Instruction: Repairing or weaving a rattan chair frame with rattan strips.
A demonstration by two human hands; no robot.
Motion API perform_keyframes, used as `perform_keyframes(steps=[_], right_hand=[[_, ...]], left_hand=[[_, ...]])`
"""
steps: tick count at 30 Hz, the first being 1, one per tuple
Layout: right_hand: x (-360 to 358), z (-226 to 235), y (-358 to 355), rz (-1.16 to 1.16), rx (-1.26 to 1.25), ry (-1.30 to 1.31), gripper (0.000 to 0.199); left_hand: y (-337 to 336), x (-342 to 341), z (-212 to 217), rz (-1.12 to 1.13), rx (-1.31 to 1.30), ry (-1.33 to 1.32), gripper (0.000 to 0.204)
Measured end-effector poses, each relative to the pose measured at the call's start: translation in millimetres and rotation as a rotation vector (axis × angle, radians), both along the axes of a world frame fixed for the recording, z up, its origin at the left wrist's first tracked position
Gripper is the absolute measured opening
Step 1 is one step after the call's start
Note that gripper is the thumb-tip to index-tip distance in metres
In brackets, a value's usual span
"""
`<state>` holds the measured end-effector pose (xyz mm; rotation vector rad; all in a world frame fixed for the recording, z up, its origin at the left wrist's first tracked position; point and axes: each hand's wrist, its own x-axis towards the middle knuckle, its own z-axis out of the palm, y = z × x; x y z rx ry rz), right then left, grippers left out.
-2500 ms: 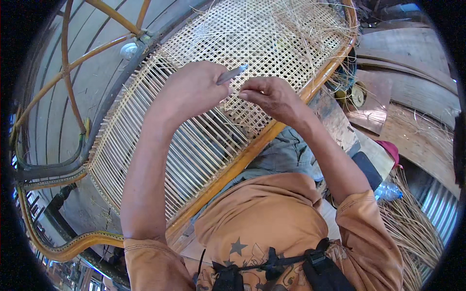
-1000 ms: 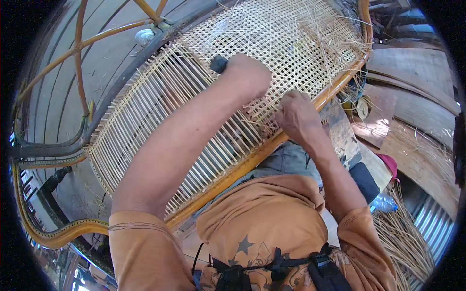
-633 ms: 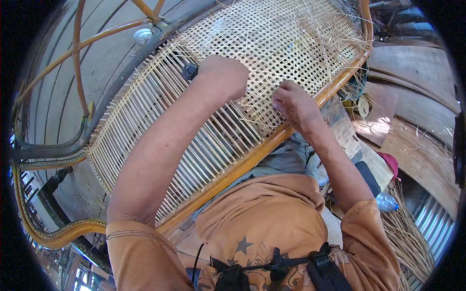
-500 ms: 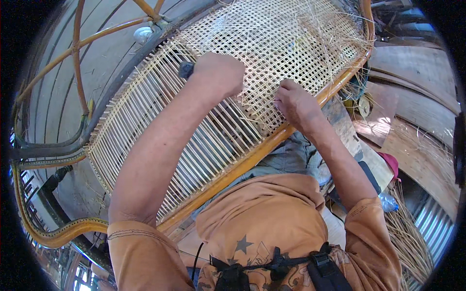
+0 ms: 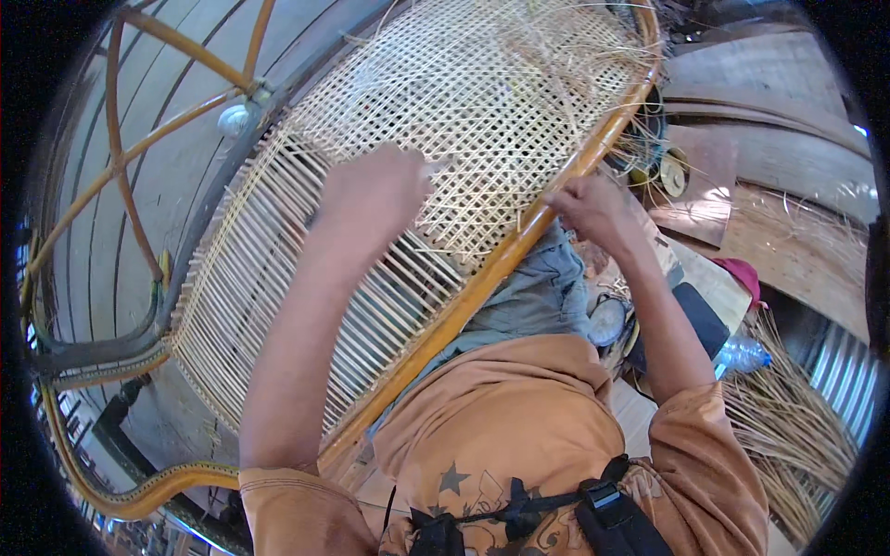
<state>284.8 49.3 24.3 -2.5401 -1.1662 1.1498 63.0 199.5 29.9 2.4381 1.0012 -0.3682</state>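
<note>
A rattan panel [image 5: 482,120] in a curved, varnished wooden frame lies across my lap. Its far part is close-woven cane mesh; the near-left part shows bare parallel strands [image 5: 269,278]. My left hand [image 5: 375,190] is a blurred fist above the border between the two. A narrow pale tip pokes from its thumb side, apparently part of a dark-ended tool mostly hidden in the fist. Over the near wooden rail [image 5: 519,243], my right hand [image 5: 598,211] is closed with thumb and finger pinched together; whatever lies between them is too small to make out.
Loose cane ends tangle over the mesh's far right. Curved rattan poles [image 5: 119,162] rise at the left. On the right are wooden boards [image 5: 788,250], a bundle of cane strips [image 5: 788,417], a plastic bottle [image 5: 742,354] and a dark flat object [image 5: 697,320].
My right hand has moved off the mesh to the near rail, toward the right. The left fist has turned, so a pale tip now shows. The whole view has shifted somewhat.
</note>
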Motion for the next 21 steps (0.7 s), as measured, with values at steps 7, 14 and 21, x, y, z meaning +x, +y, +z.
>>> perform_keyframes(steps=[7,14,21], right_hand=[[-13.4,1.4,8.2,0.173,0.025,-0.301,0.056],[-14.6,3.3,27.5,0.239,-0.275,-0.307,0.055],[-12.1,8.1,33.1,0.350,-0.235,-0.313,0.056]], left_hand=[[-11.4,14.9,-25.9,-0.081,-0.191,-0.017,0.025],[3.3,19.7,-31.6,-0.116,-0.370,0.098,0.039],[1.0,19.0,-39.7,-0.197,-0.282,0.037,0.035]])
